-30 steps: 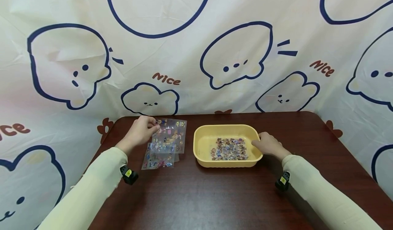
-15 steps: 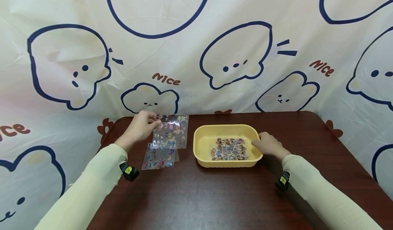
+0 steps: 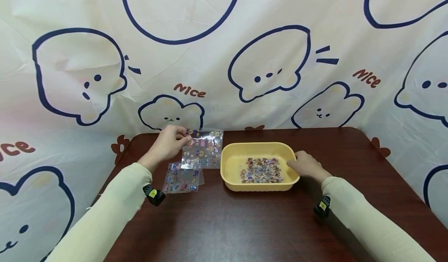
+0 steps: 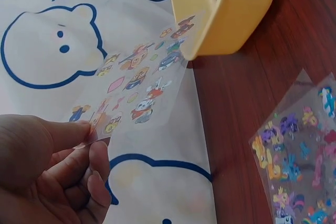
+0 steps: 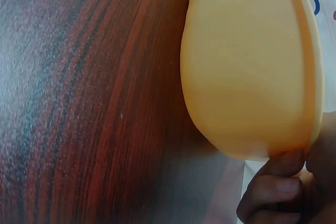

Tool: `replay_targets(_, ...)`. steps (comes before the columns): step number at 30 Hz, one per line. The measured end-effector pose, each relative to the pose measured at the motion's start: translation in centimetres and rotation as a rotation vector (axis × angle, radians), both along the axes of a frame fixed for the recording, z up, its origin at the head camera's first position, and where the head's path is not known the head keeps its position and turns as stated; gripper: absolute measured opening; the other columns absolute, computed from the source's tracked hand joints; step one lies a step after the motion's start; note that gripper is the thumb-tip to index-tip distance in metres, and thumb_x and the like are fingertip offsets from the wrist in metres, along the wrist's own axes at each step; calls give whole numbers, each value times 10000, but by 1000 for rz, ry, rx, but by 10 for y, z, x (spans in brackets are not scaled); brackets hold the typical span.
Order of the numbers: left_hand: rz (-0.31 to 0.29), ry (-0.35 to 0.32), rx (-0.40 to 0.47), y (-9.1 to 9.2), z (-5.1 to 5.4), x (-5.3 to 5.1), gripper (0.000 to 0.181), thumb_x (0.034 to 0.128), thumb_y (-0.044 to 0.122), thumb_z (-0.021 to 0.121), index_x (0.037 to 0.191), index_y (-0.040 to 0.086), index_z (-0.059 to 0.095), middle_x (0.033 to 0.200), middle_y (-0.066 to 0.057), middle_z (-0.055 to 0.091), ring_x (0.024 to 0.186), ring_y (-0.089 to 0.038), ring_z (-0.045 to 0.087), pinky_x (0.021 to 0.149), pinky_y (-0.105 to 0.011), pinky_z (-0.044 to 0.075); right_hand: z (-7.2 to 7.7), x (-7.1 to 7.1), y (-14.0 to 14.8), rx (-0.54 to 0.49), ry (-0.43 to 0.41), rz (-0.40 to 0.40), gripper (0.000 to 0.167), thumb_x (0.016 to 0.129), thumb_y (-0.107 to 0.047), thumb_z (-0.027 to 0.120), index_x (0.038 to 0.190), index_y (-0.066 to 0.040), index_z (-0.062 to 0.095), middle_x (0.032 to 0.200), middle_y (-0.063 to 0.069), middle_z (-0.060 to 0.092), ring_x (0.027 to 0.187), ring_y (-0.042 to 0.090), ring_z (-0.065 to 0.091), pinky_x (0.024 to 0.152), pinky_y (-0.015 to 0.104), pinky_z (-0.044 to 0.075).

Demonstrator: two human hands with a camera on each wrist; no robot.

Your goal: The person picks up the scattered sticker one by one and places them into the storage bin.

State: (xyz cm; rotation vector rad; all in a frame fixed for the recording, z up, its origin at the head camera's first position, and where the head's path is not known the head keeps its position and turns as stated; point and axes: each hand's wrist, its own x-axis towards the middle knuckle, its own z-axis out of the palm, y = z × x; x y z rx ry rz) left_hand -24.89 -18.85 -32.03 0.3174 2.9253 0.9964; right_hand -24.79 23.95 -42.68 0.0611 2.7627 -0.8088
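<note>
Between thumb and fingers, my left hand (image 3: 167, 144) pinches a clear sticker sheet (image 3: 203, 150) by its corner. Small cartoon figures cover the sheet, which hangs tilted above the table in the left wrist view, its far edge close to the yellow basin (image 4: 231, 30). My right hand (image 3: 308, 164) grips the right rim of that basin (image 3: 232, 176), thumb inside and fingers outside. A flat sheet of cartoon stickers (image 3: 262, 170) lies on the basin floor. Below my left hand, more sticker sheets (image 3: 181, 181) overlap on the table.
The dark wood table (image 3: 224, 219) has rounded back corners. Behind it and at both sides hangs a pale curtain (image 3: 217, 60) printed with bear outlines. Black wrist cameras sit on both sleeves, the left camera (image 3: 154, 195) being nearer the loose sheets.
My left hand has lifted the pinched sheet off the pile and carried it right, toward the basin. More of the lower sheets shows. The right hand and basin have stayed put.
</note>
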Motion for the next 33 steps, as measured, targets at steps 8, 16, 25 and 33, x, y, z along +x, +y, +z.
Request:
replay_targets(8, -27, -12, 35, 12, -1, 0, 201, 1038, 171, 574, 1092, 15, 689, 1066, -163, 764, 936, -263, 718, 709, -311, 497, -2, 1, 0, -3, 6, 3, 387, 985, -275, 510, 1164, 44, 637, 746, 85, 678, 579, 137, 644, 569, 298, 487)
replay_targets(16, -52, -15, 39, 23, -5, 1, 188, 1035, 170, 579, 1040, 34, 709, 1024, -140, 777, 881, -233, 715, 631, -301, 471, -3, 1, 0, -15, 16, 4, 372, 989, -270, 510, 1148, 39, 640, 735, 73, 666, 584, 139, 637, 559, 294, 487)
replay_targets(25, -44, -81, 80, 37, -12, 0, 186, 1040, 176, 571, 1041, 36, 694, 986, -136, 780, 723, -238, 685, 569, -287, 493, -4, 0, 1, -3, 18, 2, 369, 985, -276, 513, 1131, 36, 645, 738, 71, 666, 590, 138, 637, 560, 293, 485)
replay_targets(33, -68, -53, 88, 49, -22, 0, 170, 1031, 160, 583, 970, 39, 685, 959, -116, 780, 750, -170, 678, 570, -275, 466, -4, 0, 1, -5, 10, -4, 356, 986, -280, 516, 1112, 27, 644, 741, 78, 662, 590, 140, 636, 553, 287, 484)
